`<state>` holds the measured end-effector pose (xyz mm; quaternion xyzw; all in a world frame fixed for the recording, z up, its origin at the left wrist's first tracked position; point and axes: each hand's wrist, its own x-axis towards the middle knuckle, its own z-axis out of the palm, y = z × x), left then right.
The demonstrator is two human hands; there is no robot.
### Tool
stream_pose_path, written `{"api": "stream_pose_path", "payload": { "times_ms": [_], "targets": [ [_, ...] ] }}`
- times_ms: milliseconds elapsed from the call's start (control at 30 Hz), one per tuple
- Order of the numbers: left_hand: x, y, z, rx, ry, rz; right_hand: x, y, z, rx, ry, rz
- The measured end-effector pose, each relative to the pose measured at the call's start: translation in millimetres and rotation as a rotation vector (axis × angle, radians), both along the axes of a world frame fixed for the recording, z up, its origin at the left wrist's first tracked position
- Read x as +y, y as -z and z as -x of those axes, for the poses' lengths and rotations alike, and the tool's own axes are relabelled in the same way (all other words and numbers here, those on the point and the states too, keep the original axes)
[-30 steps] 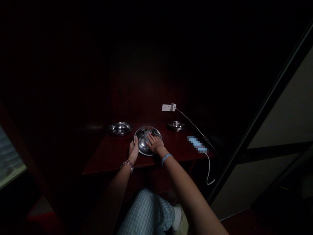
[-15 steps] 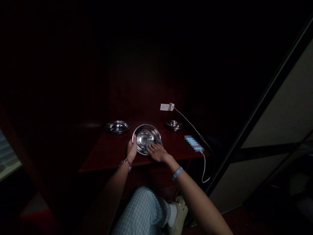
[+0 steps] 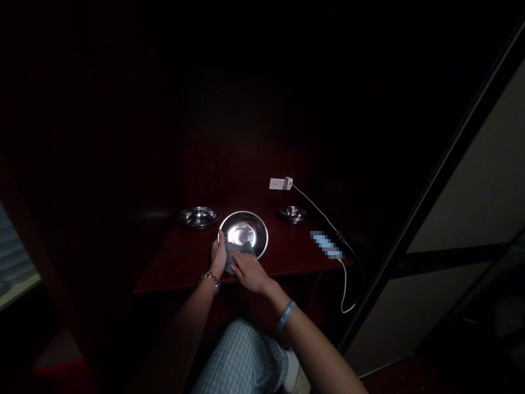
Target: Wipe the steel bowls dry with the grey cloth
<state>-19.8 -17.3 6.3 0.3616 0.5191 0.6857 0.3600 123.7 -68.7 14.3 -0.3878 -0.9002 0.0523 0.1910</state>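
A shiny steel bowl [image 3: 246, 224] is tilted toward me over the front of the dark red table. My left hand [image 3: 219, 256] grips its left rim, thumb on the near side. My right hand [image 3: 249, 271] presses a grey cloth [image 3: 232, 260] against the bowl's near rim and outer side, close to my left hand. The cloth drapes over the rim and covers the lower front of the bowl. My right fingertips lie against the cloth.
On the dark red table [image 3: 176, 262], one steel bowl [image 3: 199, 217] stands at the left and smaller steel bowls [image 3: 292, 214] at the right. A blurred-out phone-like item [image 3: 326, 244] lies at the right, with a white cable [image 3: 315, 202] leading to a wall socket [image 3: 276, 184].
My right hand and the cloth have moved left and toward me, from the bowl's inside to its near rim. The bowl has tipped a little. My left hand still holds the left rim.
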Motion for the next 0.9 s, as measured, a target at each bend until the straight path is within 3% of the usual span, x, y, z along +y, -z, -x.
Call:
{"api": "stream_pose_path", "payload": {
  "times_ms": [100, 300, 433, 567, 733, 800, 900],
  "targets": [
    [1.2, 2.3, -1.3, -0.092, -0.009, 0.028, 5.2, -4.9, -6.3, -0.043, -0.014, -0.147],
    [5.7, 5.1, -4.4, -0.218, 0.045, -0.086, 18.5, -8.7, -12.4, -0.141, 0.085, -0.355],
    [1.3, 2.3, -3.5, -0.255, 0.186, -0.094, 24.4, -8.3, -26.9, 0.018, 0.054, -0.364],
    [-3.9, -2.1, -1.4, -0.212, 0.248, -0.057, 29.6, -18.3, -33.4, 0.552, 0.052, -0.207],
    [-0.5, -2.0, -2.6, -0.243, 0.199, -0.032, 34.5, -31.7, -22.5, 1.370, 0.036, 0.257],
    [2.8, 1.1, -3.7, -0.272, 0.185, -0.071, 34.4, -29.4, -20.0, 1.508, 0.019, 0.419],
    [8.0, 7.1, -3.9, -0.282, 0.131, -0.180, 35.9, -18.0, -21.4, 1.552, 0.017, 0.571]
  ]
}}
